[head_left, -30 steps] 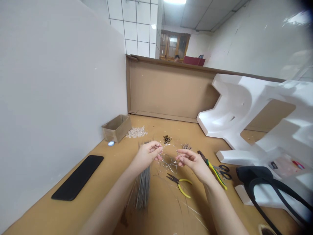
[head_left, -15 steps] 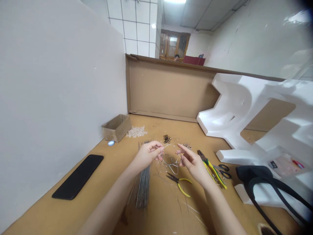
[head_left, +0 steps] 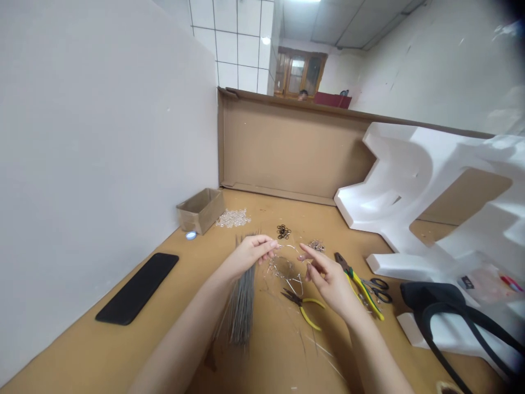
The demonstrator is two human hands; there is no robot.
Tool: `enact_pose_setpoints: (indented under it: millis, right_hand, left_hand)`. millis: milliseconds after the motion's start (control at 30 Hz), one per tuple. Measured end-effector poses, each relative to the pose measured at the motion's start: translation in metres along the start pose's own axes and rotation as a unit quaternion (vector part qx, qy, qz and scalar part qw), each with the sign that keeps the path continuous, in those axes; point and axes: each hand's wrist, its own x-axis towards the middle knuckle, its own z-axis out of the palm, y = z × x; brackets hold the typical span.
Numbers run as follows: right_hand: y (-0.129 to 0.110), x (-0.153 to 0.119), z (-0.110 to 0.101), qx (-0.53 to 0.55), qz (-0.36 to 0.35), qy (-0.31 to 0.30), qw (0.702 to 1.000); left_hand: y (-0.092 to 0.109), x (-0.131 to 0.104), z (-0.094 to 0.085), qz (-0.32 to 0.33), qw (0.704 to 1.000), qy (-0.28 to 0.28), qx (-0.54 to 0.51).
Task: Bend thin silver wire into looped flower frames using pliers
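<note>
My left hand (head_left: 257,251) is closed in a pinch on one end of a thin bent wire (head_left: 290,247), above a bundle of grey wires (head_left: 241,306). My right hand (head_left: 324,271) is at the wire's other end, fingers curled and index finger stretched toward it; the contact is too small to make out. Below and between the hands lie shaped silvery wire pieces (head_left: 294,283). Yellow-handled pliers (head_left: 305,310) rest open just under them. Small black rings (head_left: 283,232) and a little heap of metal bits (head_left: 316,245) lie beyond the hands.
Clear beads (head_left: 233,218) lie beside a small cardboard box (head_left: 200,210). A black phone-like slab (head_left: 137,289) is at left. Larger pliers (head_left: 367,293), scissors (head_left: 379,290), white foam (head_left: 394,219) and a black strap (head_left: 435,301) are at right. A cardboard wall (head_left: 287,148) stands behind.
The view has shifted slightly. The left fingers have closed together more, and the wire between the hands shows more clearly. The right fingers have shifted slightly.
</note>
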Motion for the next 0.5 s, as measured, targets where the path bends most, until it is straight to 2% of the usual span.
enact_pose_setpoints:
  millis: [200,500]
  right_hand:
    - [-0.0025,-0.0012,-0.0007,-0.011,0.006,-0.020,1.000]
    - [-0.0043,-0.0008,-0.0016,-0.006,0.014,-0.026,1.000]
  left_hand:
    - [-0.0011,-0.0011,-0.0036,-0.018,0.996,-0.072,-0.057]
    - [-0.0029,-0.0001,-0.0038,-0.011,0.995,-0.074,-0.072]
